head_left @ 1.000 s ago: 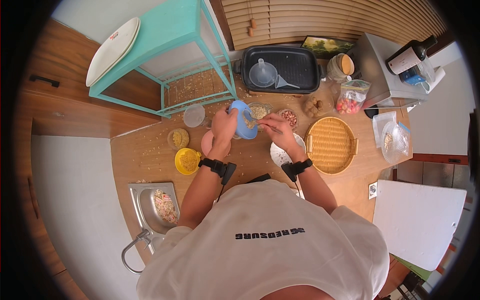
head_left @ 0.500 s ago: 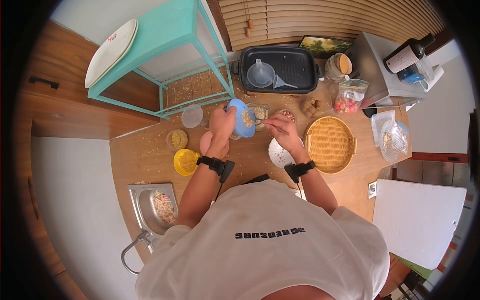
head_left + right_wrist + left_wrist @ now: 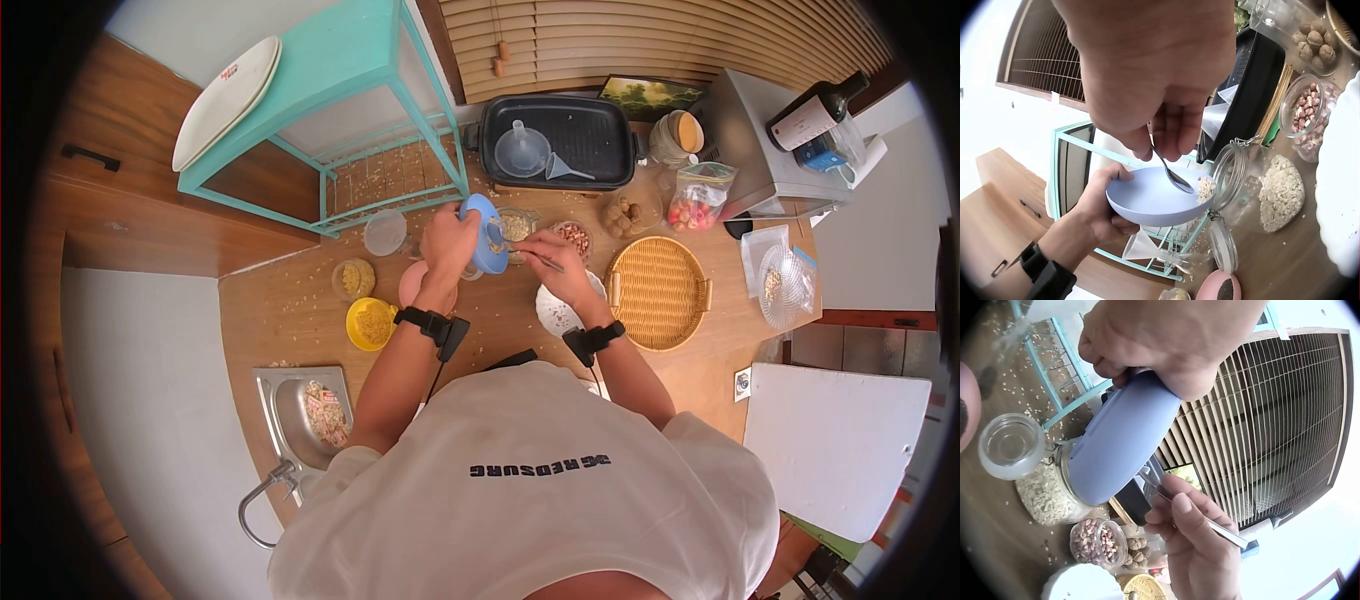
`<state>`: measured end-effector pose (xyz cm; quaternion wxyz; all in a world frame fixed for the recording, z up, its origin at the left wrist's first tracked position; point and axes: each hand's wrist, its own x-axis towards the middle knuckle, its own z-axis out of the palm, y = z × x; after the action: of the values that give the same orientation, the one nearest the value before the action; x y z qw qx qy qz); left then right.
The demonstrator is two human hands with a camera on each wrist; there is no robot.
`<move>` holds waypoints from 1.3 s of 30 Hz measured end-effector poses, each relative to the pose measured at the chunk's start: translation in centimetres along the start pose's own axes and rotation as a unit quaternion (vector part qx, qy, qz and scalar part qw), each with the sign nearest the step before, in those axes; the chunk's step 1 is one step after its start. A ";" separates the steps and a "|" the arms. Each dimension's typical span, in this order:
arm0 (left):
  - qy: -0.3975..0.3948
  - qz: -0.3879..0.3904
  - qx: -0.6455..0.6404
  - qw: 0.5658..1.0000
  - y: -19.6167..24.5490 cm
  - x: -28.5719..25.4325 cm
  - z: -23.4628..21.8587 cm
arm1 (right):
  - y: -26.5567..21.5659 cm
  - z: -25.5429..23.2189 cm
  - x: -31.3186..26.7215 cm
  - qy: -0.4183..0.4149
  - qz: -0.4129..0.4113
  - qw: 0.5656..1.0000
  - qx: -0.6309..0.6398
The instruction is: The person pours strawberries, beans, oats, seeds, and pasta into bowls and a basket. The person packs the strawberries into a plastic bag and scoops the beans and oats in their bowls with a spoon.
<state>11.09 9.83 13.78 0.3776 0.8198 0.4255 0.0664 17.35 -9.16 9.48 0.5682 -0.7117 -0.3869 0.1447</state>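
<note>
My left hand (image 3: 447,245) grips a blue bowl (image 3: 1147,197) by its rim, thumb on the inner side. The bowl is tilted toward the mouth of a clip-top glass jar (image 3: 1232,172) of oats. A small heap of oats (image 3: 1205,190) lies at the bowl's lower edge, by the jar's rim. My right hand (image 3: 560,268) pinches the handle of a metal spoon (image 3: 1179,181), whose tip reaches into the bowl beside the oats. Close to the right hand stand a jar of peanuts (image 3: 1096,542) and a white scalloped dish (image 3: 556,310).
A black grill pan (image 3: 590,120) with funnels stands behind. To the right are walnuts (image 3: 627,212) in a clear container and a wicker tray (image 3: 660,293). On the left sit a pink bowl (image 3: 1213,286), a yellow bowl (image 3: 371,323) and a turquoise rack (image 3: 330,95). Loose flakes dot the counter.
The blue bowl tipped back to show more of its oats, then tilted steeply again toward the jar. The spoon has moved farther into the bowl.
</note>
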 end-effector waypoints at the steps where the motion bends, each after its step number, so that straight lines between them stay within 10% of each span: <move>1: 0.009 0.012 0.011 1.000 0.2 -0.1 0.0 | 0.1 0.2 0.0 -0.005 -0.004 1.000 -0.006; 39: 0.035 0.050 0.047 0.997 1.3 -0.6 -0.1 | 0.5 -0.4 -1.0 -0.001 0.014 1.000 0.003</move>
<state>11.52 8.95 14.86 0.3193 0.8542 0.3994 0.0938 17.14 -10.16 8.87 0.5680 -0.7149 -0.3774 0.1548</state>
